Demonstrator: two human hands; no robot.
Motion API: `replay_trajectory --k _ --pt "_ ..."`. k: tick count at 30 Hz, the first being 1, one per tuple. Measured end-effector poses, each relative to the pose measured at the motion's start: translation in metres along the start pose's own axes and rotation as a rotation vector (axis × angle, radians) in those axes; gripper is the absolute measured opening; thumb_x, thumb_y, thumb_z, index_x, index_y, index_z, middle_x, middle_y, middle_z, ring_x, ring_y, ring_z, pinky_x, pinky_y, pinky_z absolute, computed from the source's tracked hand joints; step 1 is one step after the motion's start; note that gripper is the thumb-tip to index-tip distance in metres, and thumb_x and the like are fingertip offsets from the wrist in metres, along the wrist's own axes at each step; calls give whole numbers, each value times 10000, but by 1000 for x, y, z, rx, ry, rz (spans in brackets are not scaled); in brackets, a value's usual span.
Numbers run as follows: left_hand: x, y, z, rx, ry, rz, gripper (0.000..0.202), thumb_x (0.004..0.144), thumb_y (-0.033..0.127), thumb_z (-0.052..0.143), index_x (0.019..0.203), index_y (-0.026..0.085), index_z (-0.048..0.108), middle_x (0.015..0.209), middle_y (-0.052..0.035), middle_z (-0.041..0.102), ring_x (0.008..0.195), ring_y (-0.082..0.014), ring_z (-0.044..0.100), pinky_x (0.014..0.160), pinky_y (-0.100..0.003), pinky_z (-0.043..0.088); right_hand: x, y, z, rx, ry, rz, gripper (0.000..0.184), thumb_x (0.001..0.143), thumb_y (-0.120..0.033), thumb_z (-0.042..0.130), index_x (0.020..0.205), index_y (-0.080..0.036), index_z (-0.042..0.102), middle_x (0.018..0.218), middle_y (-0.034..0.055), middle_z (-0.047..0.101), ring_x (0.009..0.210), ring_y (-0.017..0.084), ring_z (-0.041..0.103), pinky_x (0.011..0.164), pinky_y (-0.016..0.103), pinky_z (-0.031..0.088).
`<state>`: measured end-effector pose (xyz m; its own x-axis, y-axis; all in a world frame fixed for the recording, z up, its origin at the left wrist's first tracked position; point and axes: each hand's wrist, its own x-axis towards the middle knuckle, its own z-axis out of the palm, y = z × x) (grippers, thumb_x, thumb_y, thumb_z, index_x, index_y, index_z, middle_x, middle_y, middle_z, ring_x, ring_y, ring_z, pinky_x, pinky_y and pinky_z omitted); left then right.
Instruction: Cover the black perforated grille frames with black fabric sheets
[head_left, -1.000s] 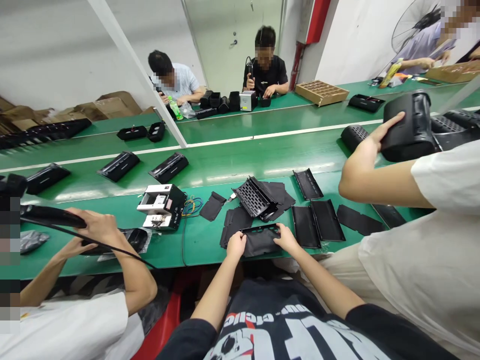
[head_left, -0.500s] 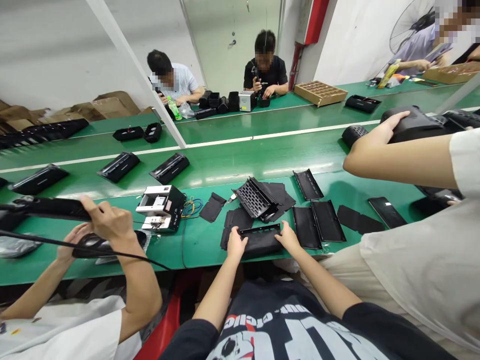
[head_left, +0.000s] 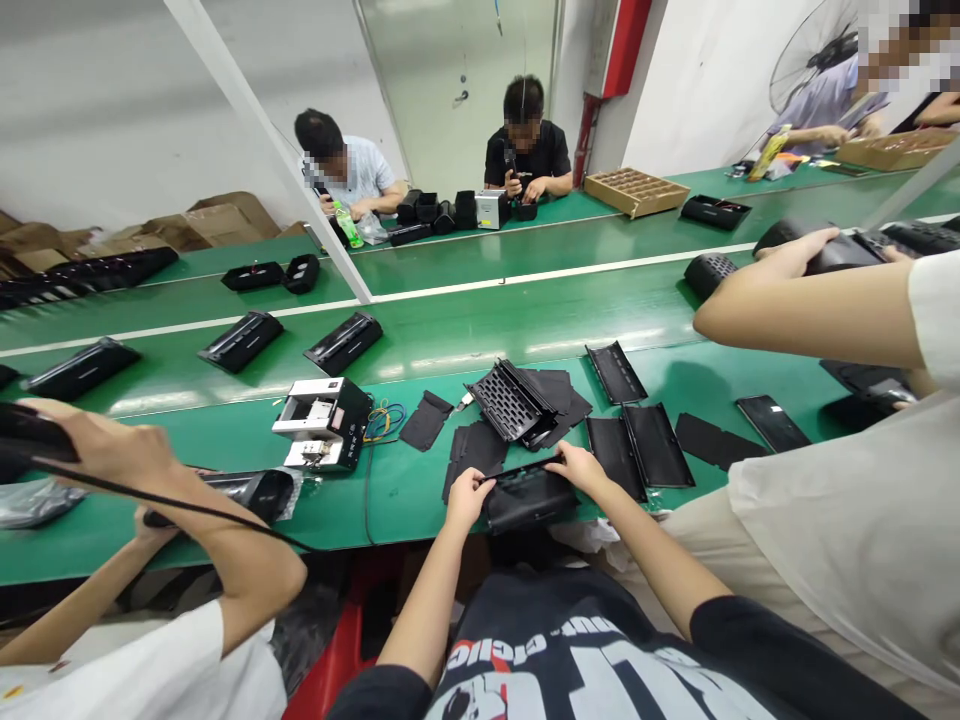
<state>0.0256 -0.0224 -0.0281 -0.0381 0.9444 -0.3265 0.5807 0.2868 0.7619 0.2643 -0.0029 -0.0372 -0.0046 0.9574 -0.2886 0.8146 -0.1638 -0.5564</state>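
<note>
As the fingers stand: left hand (head_left: pixel 466 498) and right hand (head_left: pixel 581 468) seem to pinch a black panel (head_left: pixel 531 500) at its two upper corners.
Panel: lower centre of the frame, over the green bench's (head_left: pixel 416 495) near edge.
Just beyond: perforated shell (head_left: pixel 502 402), dark flat sheets (head_left: pixel 474 455).
Step in hand: handling its upper edge, I'd judge.
Next move: likely calls for even pressure from both hands.

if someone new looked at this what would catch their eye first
Probably the lower centre, where the left hand and right hand hold a black panel near its far corners. Just beyond it lies a perforated black grille among dark flat sheets. Further left, a white-and-black machine stands out on the green bench.
</note>
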Motion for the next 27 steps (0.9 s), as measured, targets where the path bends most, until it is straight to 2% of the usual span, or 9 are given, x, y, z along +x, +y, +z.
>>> replay_trajectory --k 3,6,11,14,17,19,23,27 --pt "-3 0 -4 -249 -13 -58 238 629 387 571 631 176 460 460 53 458 413 -81 424 436 -204 315 3 5 -3 196 -23 -87 208 648 -380 582 693 -201 486 520 -43 447 537 127 452 520 239 308" --pt "-8 7 -9 -374 -13 -85 280 641 428 552 706 165 477 511 31 514 426 -86 457 428 -204 336 4 5 -6 378 -29 -129 250 653 -424 544 654 -179 493 481 -55 405 480 106 398 489 233 295" --pt "-15 22 -16 -617 -25 -177 482 489 288 709 897 158 487 584 20 568 508 -102 524 495 -211 397 2 0 -12 510 33 -95 292 625 -448 555 638 -159 516 473 -52 410 456 97 380 472 235 288" --pt "-17 29 -18 -659 -26 -191 471 488 281 714 889 148 505 604 6 581 512 -102 528 498 -214 403 0 -3 -17 647 35 -102 288 625 -431 563 698 -153 541 521 -35 460 492 106 425 497 244 331" --pt "-18 35 -19 -680 -17 -199 442 500 281 711 872 135 521 630 -11 599 524 -101 533 502 -213 408 -3 -4 -20 858 8 -118 311 595 -393 601 784 -151 552 624 -6 540 585 124 498 589 270 394" --pt "-19 38 -20 -708 -25 -212 408 518 288 702 856 127 541 655 -25 611 534 -100 537 495 -206 403 -3 -4 -21 955 -3 -106 305 582 -374 617 779 -149 557 684 17 576 641 135 529 656 291 412" --pt "-22 42 -19 -857 -100 -202 343 546 275 691 828 117 576 739 -49 630 591 -105 565 531 -203 422 -5 -4 -23 1042 41 -47 282 588 -374 624 750 -148 579 715 38 607 677 149 553 703 313 422" --pt "-24 45 -19 -946 -74 -215 360 530 249 708 840 112 587 765 -59 640 613 -113 581 554 -210 443 -11 -4 -28 1145 52 -58 334 582 -365 650 837 -154 606 807 51 629 765 163 562 749 316 420"
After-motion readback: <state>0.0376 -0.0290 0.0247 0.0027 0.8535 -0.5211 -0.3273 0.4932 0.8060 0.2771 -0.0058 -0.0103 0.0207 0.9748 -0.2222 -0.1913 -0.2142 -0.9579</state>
